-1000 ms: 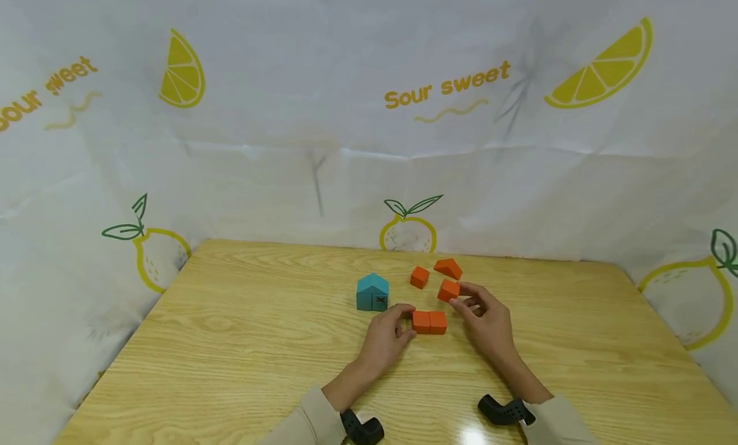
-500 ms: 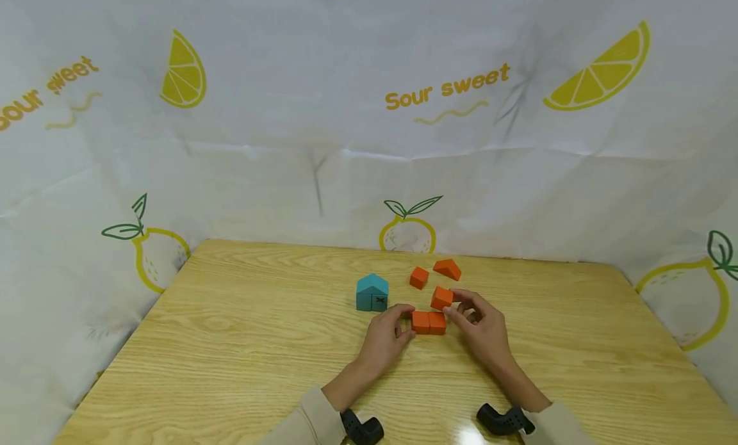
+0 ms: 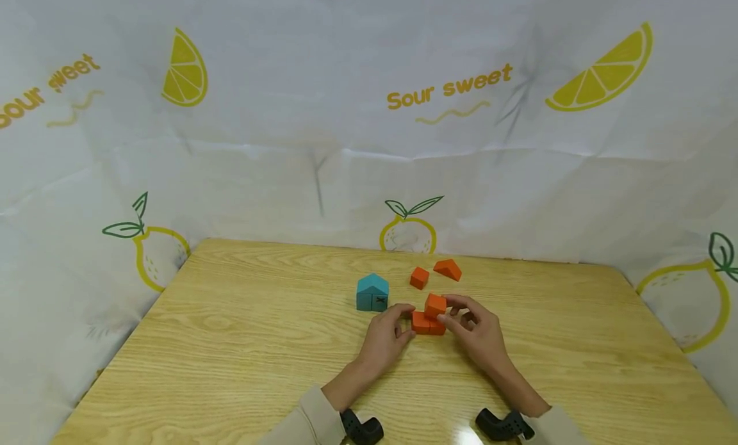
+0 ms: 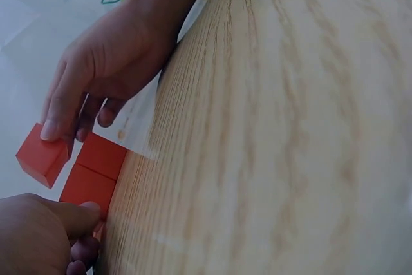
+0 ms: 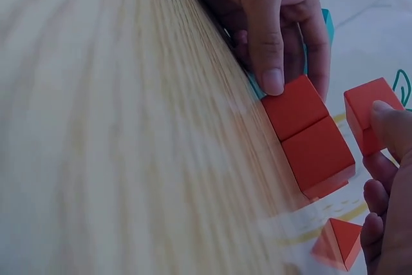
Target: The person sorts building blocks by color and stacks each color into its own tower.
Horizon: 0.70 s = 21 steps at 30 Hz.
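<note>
My left hand (image 3: 383, 339) pinches the left one of two orange blocks (image 3: 420, 323) that sit side by side on the table. In the right wrist view its thumb presses the near face of that block (image 5: 296, 109), a finger behind it. My right hand (image 3: 481, 333) pinches an orange cube (image 3: 435, 305) between thumb and fingers. This cube overlaps the pair's right block in the head view; in the left wrist view a gap shows between the held cube (image 4: 42, 159) and the pair (image 4: 100, 157).
Left of the pair stands a blue block house (image 3: 371, 292) with a triangular top, a dark mark on its lower right block. Behind lie a loose orange cube (image 3: 419, 278) and an orange triangular block (image 3: 447, 269). A printed white sheet (image 3: 277, 189) hangs along the table's far edge.
My right hand has carried the orange cube left and toward me, from right of the pair to over its right block. The left hand and the pair have stayed put.
</note>
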Available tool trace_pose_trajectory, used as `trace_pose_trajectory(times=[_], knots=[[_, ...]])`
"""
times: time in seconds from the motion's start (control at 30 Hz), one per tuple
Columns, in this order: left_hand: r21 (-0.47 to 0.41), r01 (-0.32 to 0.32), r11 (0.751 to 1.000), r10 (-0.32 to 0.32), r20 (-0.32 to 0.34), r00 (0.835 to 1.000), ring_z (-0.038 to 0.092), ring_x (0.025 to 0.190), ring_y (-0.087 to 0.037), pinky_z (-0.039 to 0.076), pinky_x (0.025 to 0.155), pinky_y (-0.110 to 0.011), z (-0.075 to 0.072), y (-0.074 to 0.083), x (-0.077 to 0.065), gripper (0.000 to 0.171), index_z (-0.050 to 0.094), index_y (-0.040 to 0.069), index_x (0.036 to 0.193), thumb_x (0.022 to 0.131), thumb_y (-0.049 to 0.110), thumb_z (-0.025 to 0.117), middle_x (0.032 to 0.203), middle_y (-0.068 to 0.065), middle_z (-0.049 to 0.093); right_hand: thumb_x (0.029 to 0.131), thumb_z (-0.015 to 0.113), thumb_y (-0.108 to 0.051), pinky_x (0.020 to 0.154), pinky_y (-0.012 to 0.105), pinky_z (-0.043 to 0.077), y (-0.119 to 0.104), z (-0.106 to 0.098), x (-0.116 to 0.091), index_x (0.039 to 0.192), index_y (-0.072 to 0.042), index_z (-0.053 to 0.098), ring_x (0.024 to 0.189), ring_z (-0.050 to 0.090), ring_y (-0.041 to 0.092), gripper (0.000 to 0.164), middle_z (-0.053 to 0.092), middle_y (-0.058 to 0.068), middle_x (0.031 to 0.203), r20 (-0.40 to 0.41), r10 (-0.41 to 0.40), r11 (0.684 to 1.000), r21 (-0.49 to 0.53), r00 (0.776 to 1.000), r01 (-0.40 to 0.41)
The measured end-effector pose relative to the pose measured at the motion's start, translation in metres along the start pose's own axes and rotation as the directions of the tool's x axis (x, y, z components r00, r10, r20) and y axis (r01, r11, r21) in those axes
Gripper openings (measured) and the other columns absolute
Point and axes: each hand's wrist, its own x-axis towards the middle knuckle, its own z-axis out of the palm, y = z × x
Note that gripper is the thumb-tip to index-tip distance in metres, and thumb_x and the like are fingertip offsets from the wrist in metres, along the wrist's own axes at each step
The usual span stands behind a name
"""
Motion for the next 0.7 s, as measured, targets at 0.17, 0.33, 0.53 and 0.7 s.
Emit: trace_pose_trajectory(times=[0.17,0.33,0.53,0.7], knots=[[-0.006,0.003,1.0,-0.003,0.007,1.0,0.04,0.053,-0.002,0.036,0.049,-0.018,-0.0008,0.0012,0.0004,0.04,0.06,0.004,0.123,0.085,0.004,0.072,0.084,-0.003,0.059,0.079,0.073,0.007,0.062,0.032,0.041,-0.0047,0.0026,-0.0004,0.111,0.003,0.066,0.08,0.052,0.027,0.033,0.063,0.014,0.095,0.014,-0.055,0.998,-0.038,0.998,0.055],[-0.01,0.003,1.0,-0.003,0.007,1.0,0.04,0.053,-0.002,0.036,0.049,-0.019,-0.0007,-0.0002,0.0006,0.041,0.06,0.006,0.124,0.085,0.005,0.072,0.072,0.002,0.049,0.075,0.075,0.01,0.065,0.033,0.036,-0.0041,0.0065,-0.001,0.109,0.003,0.067,0.08,0.05,0.027,0.036,0.063,0.015,0.092,0.006,-0.137,0.989,-0.057,0.991,0.137],[-0.019,-0.012,1.0,0.012,-0.001,1.0,0.042,0.055,-0.002,0.038,0.05,-0.018,0.0001,-0.0009,0.0005,0.042,0.059,0.008,0.124,0.084,0.005,0.073,0.073,0.002,0.051,0.072,0.075,0.013,0.064,0.033,0.033,-0.005,0.0091,-0.002,0.108,0.004,0.067,0.078,0.048,0.026,0.038,0.062,0.015,0.09,0.005,-0.18,0.982,-0.055,0.984,0.18],[-0.039,-0.021,0.999,0.02,-0.008,1.0,0.044,0.057,-0.002,0.039,0.051,-0.018,0.0007,-0.0001,-0.0006,0.044,0.058,0.008,0.125,0.084,0.003,0.073,0.086,-0.003,0.058,0.073,0.076,0.01,0.066,0.032,0.034,-0.0044,0.0095,-0.0035,0.109,0.002,0.068,0.083,0.049,0.027,0.038,0.063,0.014,0.096,0.021,-0.145,0.987,-0.068,0.989,0.146]])
